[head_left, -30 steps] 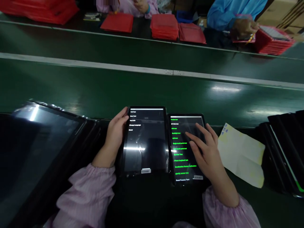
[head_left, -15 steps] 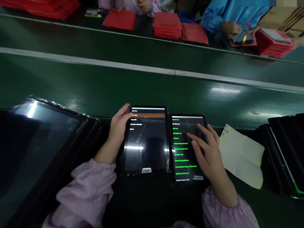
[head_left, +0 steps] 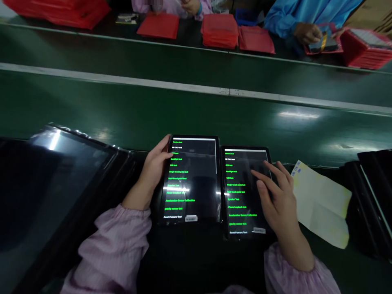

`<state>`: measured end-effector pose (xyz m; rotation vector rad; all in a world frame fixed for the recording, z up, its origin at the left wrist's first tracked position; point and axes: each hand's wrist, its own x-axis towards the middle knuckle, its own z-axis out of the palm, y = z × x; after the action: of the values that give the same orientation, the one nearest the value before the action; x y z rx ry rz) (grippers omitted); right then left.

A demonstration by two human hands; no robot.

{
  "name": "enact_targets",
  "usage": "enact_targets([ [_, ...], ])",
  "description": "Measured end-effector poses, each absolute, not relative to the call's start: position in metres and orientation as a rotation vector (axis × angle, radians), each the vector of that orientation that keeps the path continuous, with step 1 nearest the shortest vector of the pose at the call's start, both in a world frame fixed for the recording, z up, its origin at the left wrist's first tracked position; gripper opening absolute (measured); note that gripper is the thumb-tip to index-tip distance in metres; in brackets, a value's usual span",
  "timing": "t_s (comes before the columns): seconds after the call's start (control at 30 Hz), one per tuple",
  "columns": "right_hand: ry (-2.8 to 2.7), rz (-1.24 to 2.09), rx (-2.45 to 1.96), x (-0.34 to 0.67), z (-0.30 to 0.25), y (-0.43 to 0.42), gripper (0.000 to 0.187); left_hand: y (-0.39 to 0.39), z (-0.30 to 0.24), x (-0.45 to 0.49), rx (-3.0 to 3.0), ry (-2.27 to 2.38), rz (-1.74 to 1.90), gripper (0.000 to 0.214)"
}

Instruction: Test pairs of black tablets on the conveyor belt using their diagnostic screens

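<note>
Two tablets lie side by side in front of me, both showing a dark screen with a list of mostly green test names. My left hand [head_left: 154, 169] grips the upper left edge of the left tablet [head_left: 199, 175], thumb over the border of its screen and the fingers behind partly hidden. Over the right side of the right tablet [head_left: 245, 163], my right hand [head_left: 280, 196] hovers with fingers apart and holds nothing; whether a fingertip touches the glass I cannot tell. Each tablet has a small white label near its bottom edge.
A creased paper sheet [head_left: 324, 204] lies right of my hand, beside a stack of dark tablets [head_left: 370, 196]. More tablets [head_left: 70, 175] are piled at left. Across the green bench [head_left: 153, 110] are red pouches [head_left: 219, 30] and two people, one in a blue sleeve [head_left: 281, 20].
The left tablet's screen has switched from a short menu with an orange bar to the green test list. My right hand stays over the right tablet, shifted slightly right; the view has moved a little.
</note>
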<state>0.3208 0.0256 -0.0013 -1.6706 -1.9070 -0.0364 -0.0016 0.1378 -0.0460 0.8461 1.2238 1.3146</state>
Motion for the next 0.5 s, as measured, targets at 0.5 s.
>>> enact_targets([
  [0.5,-1.763,0.166,-1.548,0.291,0.026,0.018,0.03,0.023,0.009,-0.041,1.081,1.29,1.133,0.041],
])
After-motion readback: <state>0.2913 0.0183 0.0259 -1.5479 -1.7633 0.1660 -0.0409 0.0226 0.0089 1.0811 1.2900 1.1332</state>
